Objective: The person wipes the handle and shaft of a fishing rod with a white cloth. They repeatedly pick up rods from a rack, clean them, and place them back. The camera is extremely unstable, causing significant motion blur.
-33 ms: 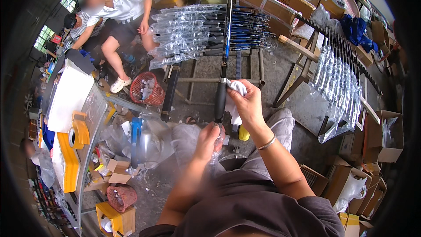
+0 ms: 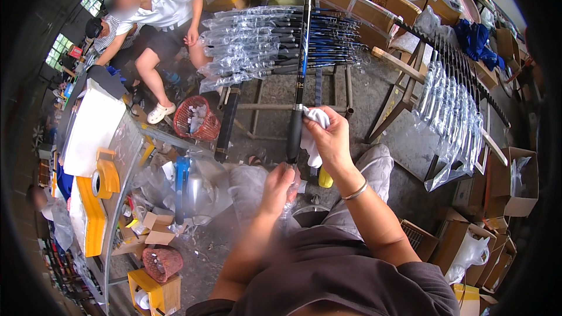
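A fishing rod (image 2: 295, 131) with a black grip and a blue-and-black blank stands upright in front of me, its tip end pointing away. My left hand (image 2: 277, 188) is closed round its lower end, where clear plastic wrap (image 2: 287, 210) hangs below the fingers. On the other side, my right hand (image 2: 332, 138) pinches a white cloth (image 2: 311, 147) beside the top of the grip, near a silvery ring on the rod. Part of the cloth dangles down along the grip. The left fingers partly hide the rod's butt.
Several plastic-sleeved rods (image 2: 246, 44) lie across a metal frame ahead. More sleeved rods (image 2: 448, 117) lean on a rack at right. A red basket (image 2: 196, 118) stands near a seated co-worker (image 2: 170, 6). At left is a table with a tape dispenser (image 2: 93, 216); cardboard boxes (image 2: 512, 181) line the right.
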A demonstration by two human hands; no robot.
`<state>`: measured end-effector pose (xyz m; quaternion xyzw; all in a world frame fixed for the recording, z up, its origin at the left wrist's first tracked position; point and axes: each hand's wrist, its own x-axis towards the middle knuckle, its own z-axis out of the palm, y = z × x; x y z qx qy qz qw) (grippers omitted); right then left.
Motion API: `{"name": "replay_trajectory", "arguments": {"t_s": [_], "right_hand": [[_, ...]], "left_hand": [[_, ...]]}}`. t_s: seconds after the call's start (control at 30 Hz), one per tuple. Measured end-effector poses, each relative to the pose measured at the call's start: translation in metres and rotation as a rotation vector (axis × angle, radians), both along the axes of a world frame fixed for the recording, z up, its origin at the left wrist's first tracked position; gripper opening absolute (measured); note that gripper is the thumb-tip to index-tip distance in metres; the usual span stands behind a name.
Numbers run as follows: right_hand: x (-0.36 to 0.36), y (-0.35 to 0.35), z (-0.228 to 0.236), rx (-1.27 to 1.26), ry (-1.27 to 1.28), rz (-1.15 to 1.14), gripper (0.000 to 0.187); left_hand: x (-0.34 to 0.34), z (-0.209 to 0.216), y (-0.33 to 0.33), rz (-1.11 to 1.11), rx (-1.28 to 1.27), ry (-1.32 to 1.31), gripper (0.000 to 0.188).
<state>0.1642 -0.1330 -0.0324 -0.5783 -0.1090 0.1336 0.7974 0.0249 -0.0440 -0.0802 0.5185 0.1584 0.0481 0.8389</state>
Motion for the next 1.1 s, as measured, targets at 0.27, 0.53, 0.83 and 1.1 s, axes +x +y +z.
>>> {"name": "replay_trajectory", "arguments": {"t_s": [0.27,0.53,0.83,1.1], "right_hand": [[-0.002,0.002,-0.003,0.051,-0.013,-0.045,0.008],[-0.002,0.0,-0.007,0.057,0.015,-0.039,0.01],[-0.006,0.0,-0.004,0.093,0.058,-0.009,0.01],[-0.016,-0.01,0.018,-0.237,-0.446,-0.206,0.022]], "left_hand": [[-0.002,0.005,-0.01,0.102,0.205,0.096,0.021],[-0.004,0.001,-0.011,0.126,0.19,0.037,0.022],[-0.002,0.006,-0.011,0.097,0.391,0.144,0.032],[0.002,-0.008,-0.009,0.257,0.629,-0.044,0.033]]}}
